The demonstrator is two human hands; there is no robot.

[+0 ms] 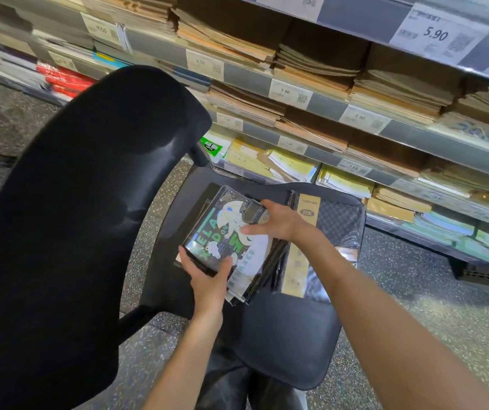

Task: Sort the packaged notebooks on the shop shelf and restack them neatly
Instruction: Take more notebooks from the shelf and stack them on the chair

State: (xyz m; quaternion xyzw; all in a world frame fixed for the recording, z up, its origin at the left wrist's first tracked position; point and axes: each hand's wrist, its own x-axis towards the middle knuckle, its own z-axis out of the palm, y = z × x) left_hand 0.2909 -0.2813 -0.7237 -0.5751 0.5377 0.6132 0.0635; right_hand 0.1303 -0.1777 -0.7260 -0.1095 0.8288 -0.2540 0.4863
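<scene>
Left fingers (188,263): curled under near left corner of top notebook, thumb pressed on its cover; firm grip.
Left hand (207,281): at near edge of chair seat stack, forearm reaching in from below.
Right fingers (262,220): bent over far right corner of top notebook, thumb stretched across cover toward centre; holding that corner.
Right hand (278,224): on far side of the stack, wrist above gold-banded pack.
Top notebook (222,232): dark cover, green lettering, white cartoon figure, clear glossy wrap; tilted, held between both hands just above stack.
Stack beneath (252,261): several more wrapped notebooks, fanned unevenly, resting on chair seat.
Gold-banded pack (305,220): dark patterned, tan band marked 25K; flat on seat, right of stack, touching it.
Chair seat (290,335): black, carries all loose packs.
Chair back (74,217): black, glossy, left of seat.
Shelves (355,113): behind chair; tiers of brown and tan notebook piles, yellow-green packs lower down.
Price labels (435,32): on shelf edges, 5.90 legible upper right; others blurred.
Floor (414,291): speckled grey, around chair.
</scene>
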